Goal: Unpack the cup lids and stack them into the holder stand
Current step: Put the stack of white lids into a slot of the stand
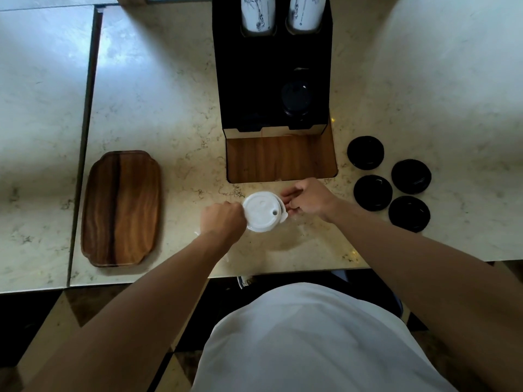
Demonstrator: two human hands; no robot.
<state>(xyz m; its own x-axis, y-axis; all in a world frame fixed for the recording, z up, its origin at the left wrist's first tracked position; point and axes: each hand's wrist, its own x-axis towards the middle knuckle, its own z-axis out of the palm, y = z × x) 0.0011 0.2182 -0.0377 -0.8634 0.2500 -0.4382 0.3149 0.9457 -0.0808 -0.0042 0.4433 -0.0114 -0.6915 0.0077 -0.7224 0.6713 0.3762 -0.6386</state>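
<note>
A stack of white cup lids (261, 211) in a thin clear plastic wrap sits on the marble counter just in front of the black holder stand (273, 66). My left hand (223, 219) grips the stack's left side. My right hand (307, 200) pinches the wrap at the stack's right edge. The stand has a wooden base (280, 159), and a stack of black lids (295, 101) shows in its right slot. Its left slot is too dark to read. Several loose black lids (372, 192) lie on the counter to the right of the stand.
A wooden tray (121, 207) lies on the counter at the left. Two stacks of white paper cups (259, 12) stand in the back of the holder stand. The counter's front edge (283, 274) runs close to my body. A seam (85, 154) splits the counter at the left.
</note>
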